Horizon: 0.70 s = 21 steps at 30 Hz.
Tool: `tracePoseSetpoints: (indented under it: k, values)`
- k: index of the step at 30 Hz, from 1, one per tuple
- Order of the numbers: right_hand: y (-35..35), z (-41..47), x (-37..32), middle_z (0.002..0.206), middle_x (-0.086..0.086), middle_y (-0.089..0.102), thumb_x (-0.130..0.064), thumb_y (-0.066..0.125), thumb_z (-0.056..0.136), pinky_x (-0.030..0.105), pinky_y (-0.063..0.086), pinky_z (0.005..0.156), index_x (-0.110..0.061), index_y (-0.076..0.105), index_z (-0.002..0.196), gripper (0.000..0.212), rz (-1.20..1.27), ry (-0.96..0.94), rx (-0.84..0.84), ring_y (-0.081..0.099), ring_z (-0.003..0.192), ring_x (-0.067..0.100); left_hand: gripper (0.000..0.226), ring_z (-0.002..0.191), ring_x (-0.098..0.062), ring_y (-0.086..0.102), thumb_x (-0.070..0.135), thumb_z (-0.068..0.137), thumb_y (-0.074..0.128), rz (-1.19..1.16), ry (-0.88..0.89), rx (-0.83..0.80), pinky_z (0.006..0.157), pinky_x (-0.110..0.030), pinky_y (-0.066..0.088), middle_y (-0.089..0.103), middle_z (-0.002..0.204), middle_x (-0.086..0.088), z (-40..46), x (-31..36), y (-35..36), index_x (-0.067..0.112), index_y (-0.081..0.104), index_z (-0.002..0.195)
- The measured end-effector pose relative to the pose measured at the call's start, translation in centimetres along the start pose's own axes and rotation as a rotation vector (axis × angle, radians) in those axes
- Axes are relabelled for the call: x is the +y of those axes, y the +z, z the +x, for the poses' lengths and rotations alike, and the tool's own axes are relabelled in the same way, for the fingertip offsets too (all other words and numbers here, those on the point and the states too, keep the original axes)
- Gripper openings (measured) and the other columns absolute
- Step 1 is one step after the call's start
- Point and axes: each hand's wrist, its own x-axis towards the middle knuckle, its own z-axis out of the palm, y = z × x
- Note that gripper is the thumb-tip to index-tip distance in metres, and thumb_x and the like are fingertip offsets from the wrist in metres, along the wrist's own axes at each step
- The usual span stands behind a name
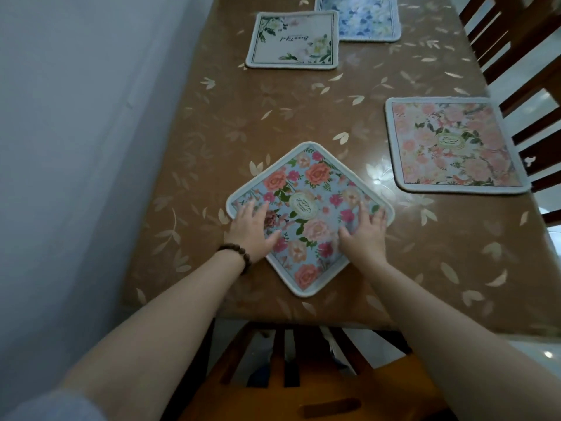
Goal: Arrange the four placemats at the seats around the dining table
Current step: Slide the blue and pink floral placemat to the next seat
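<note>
1. Both palms are down flat on the rose-print placemat (309, 217), and it sits cornerwise like a diamond near the table's near edge, just above the wooden chair (303, 375).
2. The left hand (252, 229), with its bead bracelet (235, 253), has its fingers spread and pressing the mat's left corner, gripping nothing. The right hand (364, 235) does the same on the right corner.
3. The mat looks like thin, light padded fabric with a corded white border and rounded corners. It should be floppy if lifted and easy to slide.
4. The glossy leaf-patterned table cover (273, 117) looks slick, so flat-palm pressure at opposite corners should turn it square.
5. The pink floral placemat (455, 147) lies square at the right side. The cream lettered placemat (293, 41) and the blue floral placemat (364, 16) lie at the far end, close together.
</note>
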Motion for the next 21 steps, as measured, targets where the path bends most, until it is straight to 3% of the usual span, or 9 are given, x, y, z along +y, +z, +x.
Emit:
tracePoseSetpoints:
  k: [2, 5, 9, 14, 19, 21]
  values:
    - [1.0, -2.6, 0.0, 0.157, 0.012, -0.014, -0.044, 0.054, 0.085, 0.05, 0.008, 0.114, -0.029, 0.0, 0.149, 0.086, 0.086, 0.111, -0.007, -0.012, 0.144, 0.028, 0.083, 0.145, -0.026, 0.002, 0.062, 0.085, 0.05, 0.019, -0.023, -0.067, 0.115, -0.042, 0.012, 0.006, 0.158, -0.009, 2.5, -0.9, -0.6, 0.025, 0.013, 0.15]
    - [2.4, -4.6, -0.2, 0.157, 0.013, -0.014, -0.043, 0.057, 0.085, 0.046, 0.011, 0.114, -0.025, 0.001, 0.15, 0.088, 0.147, 0.169, -0.049, -0.01, 0.144, 0.029, 0.09, 0.145, -0.025, -0.007, 0.065, 0.081, 0.052, 0.01, -0.088, -0.094, 0.115, -0.044, 0.008, -0.004, 0.159, -0.009, 5.2, -1.9, -0.9, 0.029, 0.008, 0.15]
    - [2.9, -4.8, 0.0, 0.158, 0.011, -0.01, -0.043, 0.057, 0.086, 0.047, 0.02, 0.115, -0.023, -0.001, 0.15, 0.089, 0.157, 0.15, -0.069, -0.003, 0.145, 0.027, 0.088, 0.145, -0.025, -0.001, 0.063, 0.082, 0.053, 0.004, -0.134, -0.172, 0.116, -0.043, 0.011, 0.0, 0.159, -0.008, 6.1, -2.9, -0.8, 0.027, 0.011, 0.15]
    - [1.9, -2.6, 0.5, 0.159, 0.007, -0.004, -0.044, 0.057, 0.086, 0.046, 0.017, 0.115, -0.025, -0.002, 0.15, 0.089, 0.039, 0.07, -0.069, 0.0, 0.145, 0.024, 0.081, 0.139, -0.029, 0.018, 0.06, 0.078, 0.052, 0.094, -0.058, -0.024, 0.112, -0.045, 0.024, 0.024, 0.151, -0.01, 4.1, -3.4, 0.0, 0.031, 0.021, 0.147]
    - [0.7, 0.5, 0.5, 0.159, 0.005, 0.0, -0.043, 0.056, 0.087, 0.044, 0.014, 0.116, -0.023, 0.003, 0.151, 0.085, -0.043, -0.023, -0.092, 0.0, 0.145, 0.021, 0.081, 0.144, -0.023, -0.004, 0.056, 0.081, 0.053, 0.026, -0.127, -0.082, 0.115, -0.042, 0.008, -0.001, 0.159, -0.007, 4.0, -5.1, 0.5, 0.034, 0.014, 0.148]
    - [0.4, 1.5, 0.5, 0.159, 0.005, 0.002, -0.043, 0.056, 0.087, 0.043, 0.014, 0.116, -0.023, 0.006, 0.15, 0.083, -0.066, -0.06, -0.092, 0.0, 0.145, 0.021, 0.081, 0.144, -0.023, -0.002, 0.055, 0.08, 0.054, -0.008, -0.15, -0.074, 0.115, -0.043, 0.011, 0.0, 0.159, -0.007, 4.5, -5.5, 0.4, 0.034, 0.016, 0.148]
